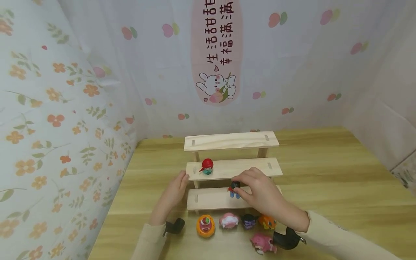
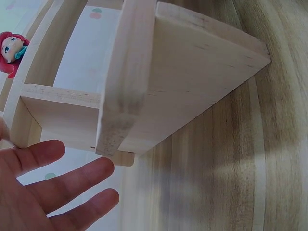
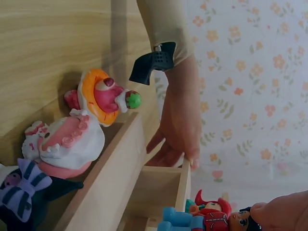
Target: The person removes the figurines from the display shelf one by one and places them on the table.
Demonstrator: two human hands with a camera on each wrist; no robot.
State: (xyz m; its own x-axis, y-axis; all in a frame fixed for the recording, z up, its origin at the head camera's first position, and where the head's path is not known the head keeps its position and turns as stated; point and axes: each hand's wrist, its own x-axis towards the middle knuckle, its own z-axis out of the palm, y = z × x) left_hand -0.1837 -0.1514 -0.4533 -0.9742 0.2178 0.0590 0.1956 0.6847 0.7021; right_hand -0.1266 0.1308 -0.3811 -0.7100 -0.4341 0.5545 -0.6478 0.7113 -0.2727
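My right hand pinches a small toy figure by its black-haired head. In the right wrist view the figure shows a red jacket and light blue legs. It is over the lowest board of a three-tier wooden display rack; whether its feet touch the board cannot be told. At the middle board's left end, my left hand grips the edge, thumb side above and fingers extended below. A red-haired toy figure stands near the left of that middle board.
In front of the rack lie several toys: an orange ring figure, a pink and white one, a dark one with a purple bow, an orange one and a pink one. A patterned cloth hangs behind.
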